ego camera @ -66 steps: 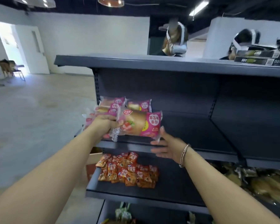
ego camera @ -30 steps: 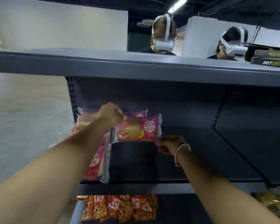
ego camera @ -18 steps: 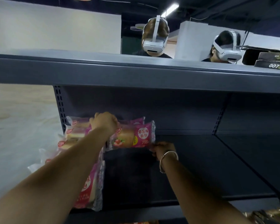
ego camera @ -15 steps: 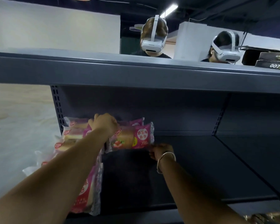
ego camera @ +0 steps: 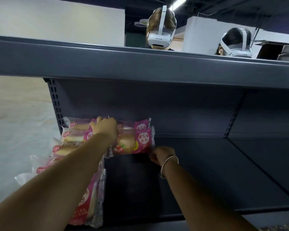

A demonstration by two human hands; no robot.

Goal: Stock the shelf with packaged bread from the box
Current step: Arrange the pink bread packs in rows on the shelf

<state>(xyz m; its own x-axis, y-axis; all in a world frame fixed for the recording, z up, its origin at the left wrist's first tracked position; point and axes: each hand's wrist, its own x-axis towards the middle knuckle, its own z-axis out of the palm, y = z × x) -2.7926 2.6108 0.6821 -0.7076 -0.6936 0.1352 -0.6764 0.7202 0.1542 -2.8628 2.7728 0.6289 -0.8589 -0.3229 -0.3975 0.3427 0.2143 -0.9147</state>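
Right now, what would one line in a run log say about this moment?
step: placing bread package on shelf | left hand: gripping package's left end | right hand: pinching its lower right corner | row of packages on the left

A pink bread packet (ego camera: 133, 144) at the back of the shelf reads "草莓味面包" in red on a white circle. Other packets' small logos are too blurred.

A dark grey shelf (ego camera: 207, 177) carries pink bread packets (ego camera: 73, 137) in a row down its left end, with one more packet (ego camera: 135, 142) just beside them at the back.
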